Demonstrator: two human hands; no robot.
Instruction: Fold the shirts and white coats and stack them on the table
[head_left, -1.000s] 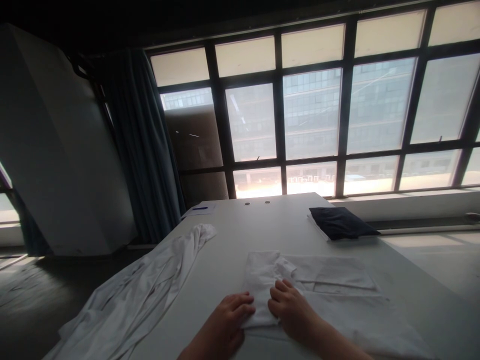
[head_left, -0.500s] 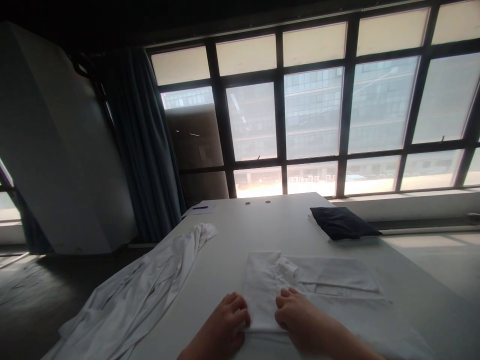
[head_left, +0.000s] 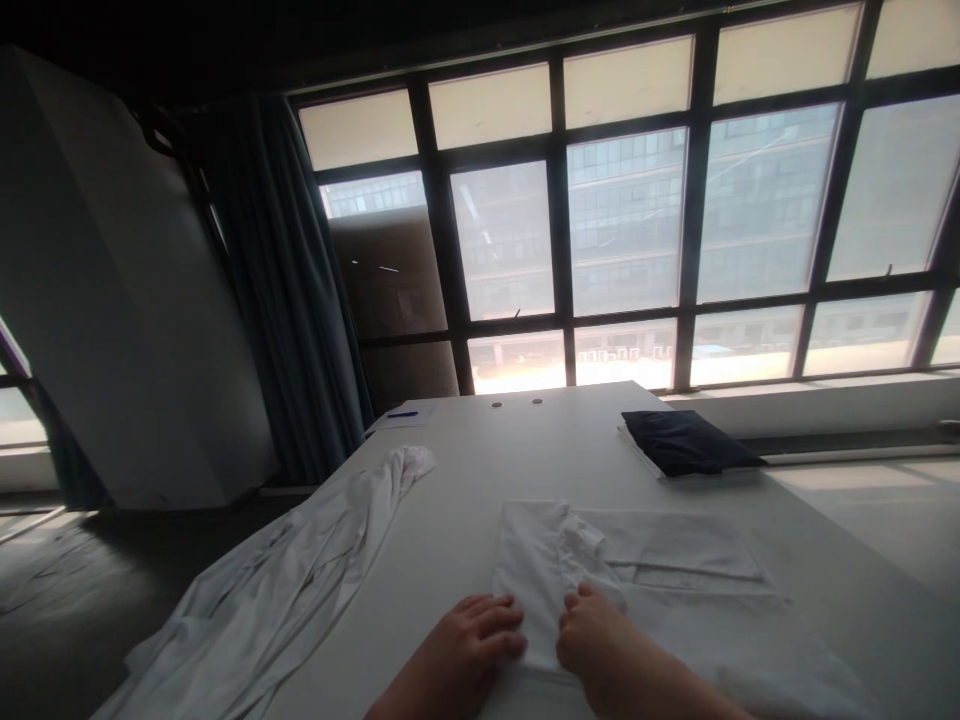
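Note:
A partly folded white shirt (head_left: 690, 550) lies on the white table in front of me. Its left part is turned over, with a small crumpled flap near the middle. My left hand (head_left: 476, 645) rests on the shirt's left edge, palm down, its fingers stretched out over the cloth. Just to the right, my right hand (head_left: 600, 640) is closed with curled fingers on the near part of the shirt. The fingertips of that hand and the cloth beneath them are partly hidden.
Another white garment (head_left: 300, 580) lies crumpled along the table's left edge. Folded dark cloth (head_left: 686, 443) sits on white cloth at the right edge. A blue pen (head_left: 403, 414) lies on paper at the far left. Windows stand beyond the table (head_left: 525, 450).
My left hand has shifted slightly right and its fingers have straightened from a curl onto the cloth. My right hand has moved a little right, and the shirt's left part shifted slightly right.

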